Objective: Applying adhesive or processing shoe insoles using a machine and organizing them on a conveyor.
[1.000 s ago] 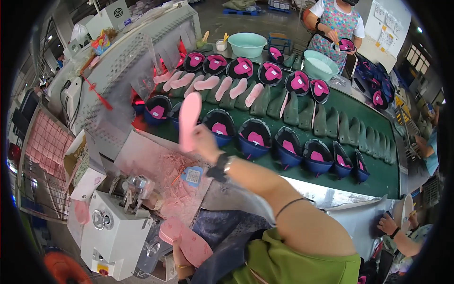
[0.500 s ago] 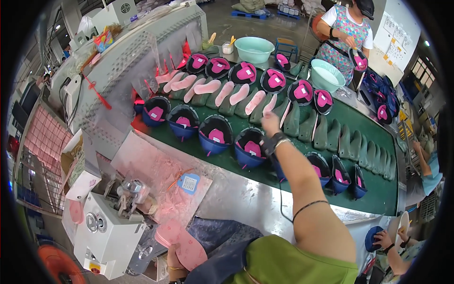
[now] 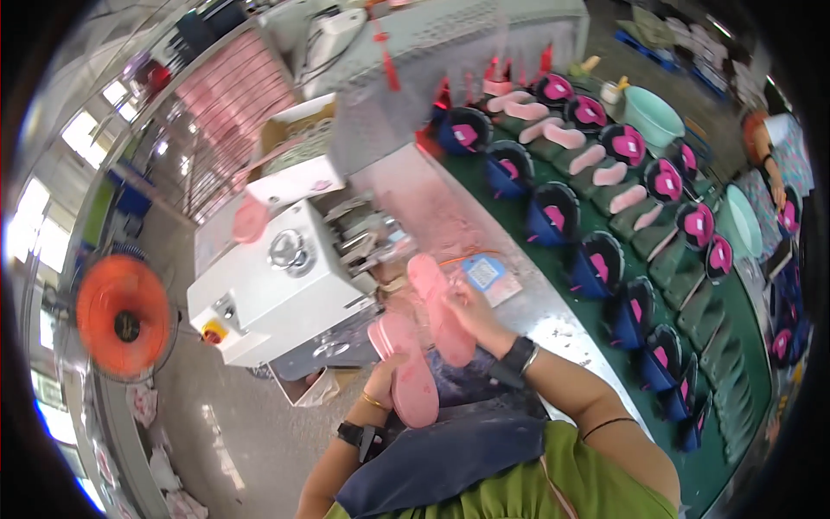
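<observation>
My left hand (image 3: 381,381) is closed around a stack of pink insoles (image 3: 408,387), held low in front of my apron. Just to the right, my right hand (image 3: 475,313) grips a single pink insole (image 3: 435,298) by its edge. That insole is tilted, its upper end close to the metal rollers of a white machine (image 3: 277,277). My right fingers are partly behind or along the insole's edge. Near my right hand, a blue tag (image 3: 484,272) lies on the pink-dusted metal table.
On the right, a green conveyor (image 3: 519,221) carries blue shoe uppers (image 3: 553,212), green lasts (image 3: 692,320) and pink insoles. An orange fan (image 3: 124,318) stands at left. An open box (image 3: 298,151) sits behind the machine. Another person (image 3: 782,160) works at far right beyond mint basins (image 3: 654,117).
The view has turned left toward the machine. My right hand has come back from the conveyor and now holds one pink insole. My left hand has raised its stack beside it.
</observation>
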Demonstrator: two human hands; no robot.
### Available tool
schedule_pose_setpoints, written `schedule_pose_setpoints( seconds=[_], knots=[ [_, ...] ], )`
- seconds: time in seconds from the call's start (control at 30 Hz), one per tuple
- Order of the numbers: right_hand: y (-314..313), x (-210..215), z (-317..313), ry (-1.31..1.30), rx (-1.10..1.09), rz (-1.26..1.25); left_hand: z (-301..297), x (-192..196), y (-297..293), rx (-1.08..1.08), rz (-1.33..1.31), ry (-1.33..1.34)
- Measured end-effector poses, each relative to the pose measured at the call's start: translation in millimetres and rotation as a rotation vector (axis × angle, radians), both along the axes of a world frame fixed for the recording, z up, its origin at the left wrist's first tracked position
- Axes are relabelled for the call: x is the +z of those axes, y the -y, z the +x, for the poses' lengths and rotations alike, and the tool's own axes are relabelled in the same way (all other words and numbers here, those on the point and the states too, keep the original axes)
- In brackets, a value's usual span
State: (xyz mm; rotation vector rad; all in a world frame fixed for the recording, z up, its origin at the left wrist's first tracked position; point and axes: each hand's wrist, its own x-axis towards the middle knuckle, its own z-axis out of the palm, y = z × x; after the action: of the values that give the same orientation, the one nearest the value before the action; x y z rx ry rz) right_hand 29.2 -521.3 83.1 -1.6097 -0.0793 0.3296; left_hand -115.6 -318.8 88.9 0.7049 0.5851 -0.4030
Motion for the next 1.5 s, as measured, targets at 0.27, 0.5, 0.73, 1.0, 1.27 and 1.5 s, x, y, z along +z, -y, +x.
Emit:
schedule_pose_setpoints(
  seconds=[0.27,0.5,0.73,1.0,1.27,1.5],
  knots=[
    [-79,4,106,0.127,-0.085,-0.153,-19,30,-2,-0.016,-0.118,-0.022],
    [-17,36,74,0.08,-0.006,-0.152,-17,17,-8,-0.062,-0.054,-0.07],
    [9,53,74,0.638,0.0,-0.585,-24,12,-2,-0.046,-0.074,-0.095],
    [-80,18,126,0.074,-0.113,0.008,-45,18,-16,-0.016,0.24,-0.058],
    [26,14,168,0.277,-0.561,0.242,-30,25,0,-0.025,0.079,0.04],
    [356,31,59,0.094,-1.026,-0.286,-11,32,13,-0.144,0.013,-0.107]
  ],
)
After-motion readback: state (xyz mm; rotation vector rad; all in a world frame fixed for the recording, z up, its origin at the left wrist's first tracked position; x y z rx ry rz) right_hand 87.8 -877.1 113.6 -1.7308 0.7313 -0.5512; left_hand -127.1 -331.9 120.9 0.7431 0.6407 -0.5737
